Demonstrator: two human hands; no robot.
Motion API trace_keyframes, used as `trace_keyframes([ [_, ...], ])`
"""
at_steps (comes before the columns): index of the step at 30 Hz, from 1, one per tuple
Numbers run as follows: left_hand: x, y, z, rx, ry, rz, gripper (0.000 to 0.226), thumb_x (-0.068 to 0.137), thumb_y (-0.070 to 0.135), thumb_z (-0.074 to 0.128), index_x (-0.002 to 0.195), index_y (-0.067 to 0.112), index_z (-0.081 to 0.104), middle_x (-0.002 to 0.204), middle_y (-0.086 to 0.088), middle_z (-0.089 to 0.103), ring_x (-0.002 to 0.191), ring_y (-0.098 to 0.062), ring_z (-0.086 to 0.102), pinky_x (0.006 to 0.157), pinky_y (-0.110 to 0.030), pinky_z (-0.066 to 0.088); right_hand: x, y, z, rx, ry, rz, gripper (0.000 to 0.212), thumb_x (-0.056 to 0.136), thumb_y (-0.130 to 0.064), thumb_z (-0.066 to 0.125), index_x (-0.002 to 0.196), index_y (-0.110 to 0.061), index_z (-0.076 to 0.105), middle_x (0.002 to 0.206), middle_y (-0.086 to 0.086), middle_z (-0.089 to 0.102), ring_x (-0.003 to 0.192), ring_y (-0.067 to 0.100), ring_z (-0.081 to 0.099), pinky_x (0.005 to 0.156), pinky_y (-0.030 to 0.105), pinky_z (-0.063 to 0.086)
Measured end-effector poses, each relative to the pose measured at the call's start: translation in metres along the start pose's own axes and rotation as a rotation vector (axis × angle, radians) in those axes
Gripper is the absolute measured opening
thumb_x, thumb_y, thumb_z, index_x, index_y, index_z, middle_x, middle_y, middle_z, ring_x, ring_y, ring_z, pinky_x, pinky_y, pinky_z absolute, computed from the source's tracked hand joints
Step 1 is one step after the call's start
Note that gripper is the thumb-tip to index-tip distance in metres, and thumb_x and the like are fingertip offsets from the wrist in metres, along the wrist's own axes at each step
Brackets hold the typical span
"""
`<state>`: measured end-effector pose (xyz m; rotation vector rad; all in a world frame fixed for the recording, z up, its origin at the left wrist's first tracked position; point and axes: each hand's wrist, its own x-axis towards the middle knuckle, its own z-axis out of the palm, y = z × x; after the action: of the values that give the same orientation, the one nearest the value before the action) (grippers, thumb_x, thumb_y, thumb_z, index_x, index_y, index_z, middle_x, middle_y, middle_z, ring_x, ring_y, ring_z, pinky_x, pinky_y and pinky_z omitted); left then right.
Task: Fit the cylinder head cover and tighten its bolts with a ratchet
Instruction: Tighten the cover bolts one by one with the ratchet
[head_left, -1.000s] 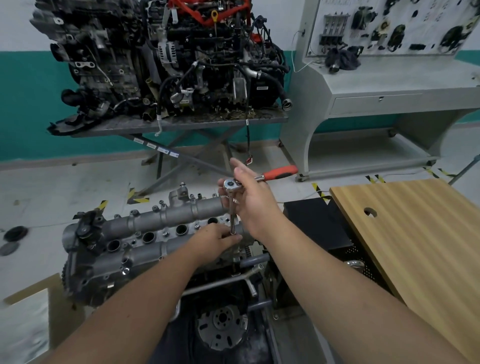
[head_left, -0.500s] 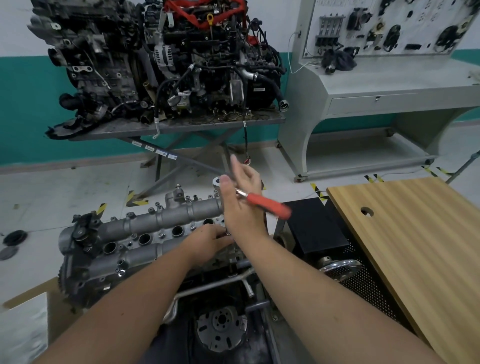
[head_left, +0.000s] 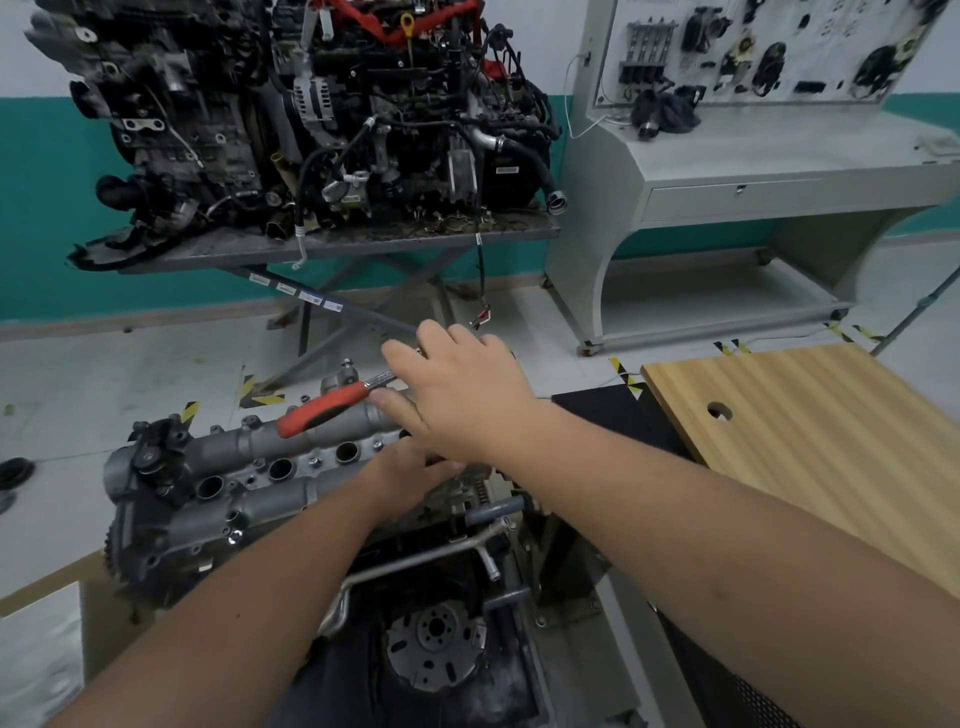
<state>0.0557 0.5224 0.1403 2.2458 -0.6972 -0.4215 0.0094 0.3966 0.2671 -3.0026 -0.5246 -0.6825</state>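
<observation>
The grey aluminium cylinder head cover (head_left: 249, 467) lies on the engine at lower left, with several round plug holes along its middle. My right hand (head_left: 462, 400) grips the ratchet (head_left: 322, 408) at its head end, thumb under the steel shaft. The red handle points left over the cover's far tube. My left hand (head_left: 410, 478) rests on the cover's right end, directly under my right wrist. Its fingers curl at the foot of the ratchet's extension bar, which my right hand hides.
A wooden tabletop (head_left: 810, 441) with a round hole stands at right. A black box (head_left: 597, 410) sits just behind the engine. Another engine on a scissor stand (head_left: 332, 244) and a grey training bench (head_left: 753, 187) line the far wall. Below the cover is a flywheel (head_left: 434, 644).
The ratchet handle has swung from pointing right, round toward me, to pointing left over the cover. My right hand turned palm-down over the ratchet head. My left hand stayed in place.
</observation>
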Motion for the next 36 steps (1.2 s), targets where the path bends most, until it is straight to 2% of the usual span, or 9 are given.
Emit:
trace_keyframes([
  [4, 0.001, -0.004, 0.001, 0.083, -0.021, -0.083, 0.025, 0.098, 0.041, 0.059, 0.101, 0.020, 0.071, 0.103, -0.005, 0.070, 0.099, -0.019, 0.063, 0.090, -0.037, 0.050, 0.011, -0.001, -0.009, -0.006, -0.112, 0.006, 0.043, 0.104, -0.050, 0.027, 0.119, -0.021, 0.054, 0.109, 0.004, 0.055, 0.098, 0.029, 0.056, 0.071, 0.037, 0.031],
  [8, 0.002, -0.006, 0.003, 0.064, -0.013, -0.138, 0.036, 0.096, 0.045, 0.060, 0.075, 0.017, 0.060, 0.072, 0.001, 0.059, 0.067, -0.012, 0.055, 0.062, -0.032, 0.041, 0.026, 0.000, -0.014, 0.073, -0.280, 0.076, 0.039, 0.107, -0.042, 0.026, 0.116, -0.018, 0.055, 0.095, 0.002, 0.053, 0.089, 0.027, 0.055, 0.069, 0.037, 0.035],
  [15, 0.004, -0.009, 0.003, 0.070, -0.017, -0.133, 0.041, 0.095, 0.047, 0.060, 0.066, 0.020, 0.052, 0.062, 0.007, 0.051, 0.052, 0.000, 0.047, 0.057, -0.030, 0.038, 0.040, -0.001, -0.020, 0.265, -0.368, 0.202, 0.034, 0.104, -0.032, 0.032, 0.085, -0.017, 0.056, 0.074, 0.001, 0.055, 0.070, 0.024, 0.056, 0.063, 0.037, 0.044],
  [17, 0.004, -0.011, 0.003, 0.062, -0.016, -0.130, 0.042, 0.095, 0.048, 0.060, 0.065, 0.020, 0.051, 0.062, 0.008, 0.050, 0.052, -0.001, 0.045, 0.059, -0.030, 0.039, 0.044, 0.000, -0.019, 0.482, -0.415, 0.297, 0.033, 0.102, -0.028, 0.036, 0.085, -0.011, 0.059, 0.075, 0.007, 0.065, 0.069, 0.025, 0.063, 0.061, 0.037, 0.052],
  [21, 0.003, -0.011, 0.003, 0.083, -0.016, -0.126, 0.042, 0.095, 0.049, 0.059, 0.066, 0.020, 0.050, 0.063, 0.008, 0.050, 0.056, -0.004, 0.048, 0.057, -0.030, 0.038, 0.041, 0.002, -0.014, 1.336, -0.435, 0.703, 0.017, 0.098, -0.016, 0.045, 0.097, -0.003, 0.056, 0.068, 0.007, 0.071, 0.059, 0.020, 0.068, 0.054, 0.026, 0.046],
  [24, 0.001, -0.008, 0.003, 0.076, -0.016, -0.123, 0.037, 0.096, 0.045, 0.060, 0.069, 0.021, 0.054, 0.068, 0.004, 0.055, 0.062, -0.009, 0.052, 0.059, -0.030, 0.038, 0.031, 0.001, -0.002, 1.785, -0.319, 0.880, 0.012, 0.099, -0.014, 0.047, 0.088, -0.012, 0.051, 0.062, -0.002, 0.067, 0.068, 0.019, 0.068, 0.069, 0.031, 0.043],
  [28, 0.001, -0.004, 0.002, 0.059, -0.036, -0.117, 0.033, 0.097, 0.042, 0.059, 0.085, 0.012, 0.064, 0.079, -0.008, 0.064, 0.069, -0.017, 0.056, 0.064, -0.035, 0.042, 0.020, 0.002, 0.013, 2.052, -0.076, 0.899, 0.036, 0.098, -0.010, 0.054, 0.064, -0.021, 0.055, 0.068, -0.003, 0.067, 0.085, 0.018, 0.062, 0.064, 0.028, 0.032],
  [33, 0.001, -0.002, 0.001, 0.044, -0.041, -0.110, 0.029, 0.098, 0.042, 0.059, 0.094, 0.015, 0.069, 0.085, -0.004, 0.066, 0.076, -0.020, 0.062, 0.073, -0.038, 0.050, 0.006, -0.001, 0.026, 1.849, 0.156, 0.879, 0.016, 0.096, -0.039, 0.056, 0.093, -0.041, 0.071, 0.100, -0.003, 0.073, 0.096, 0.020, 0.063, 0.076, 0.035, 0.050],
  [36, 0.001, 0.000, 0.000, 0.024, -0.042, -0.104, 0.027, 0.098, 0.043, 0.060, 0.092, 0.019, 0.070, 0.084, -0.003, 0.068, 0.078, -0.020, 0.064, 0.077, -0.042, 0.052, -0.005, 0.001, 0.026, 1.547, 0.116, 0.755, 0.028, 0.088, -0.062, 0.051, 0.112, -0.058, 0.065, 0.114, -0.029, 0.066, 0.110, -0.004, 0.060, 0.094, 0.025, 0.051],
])
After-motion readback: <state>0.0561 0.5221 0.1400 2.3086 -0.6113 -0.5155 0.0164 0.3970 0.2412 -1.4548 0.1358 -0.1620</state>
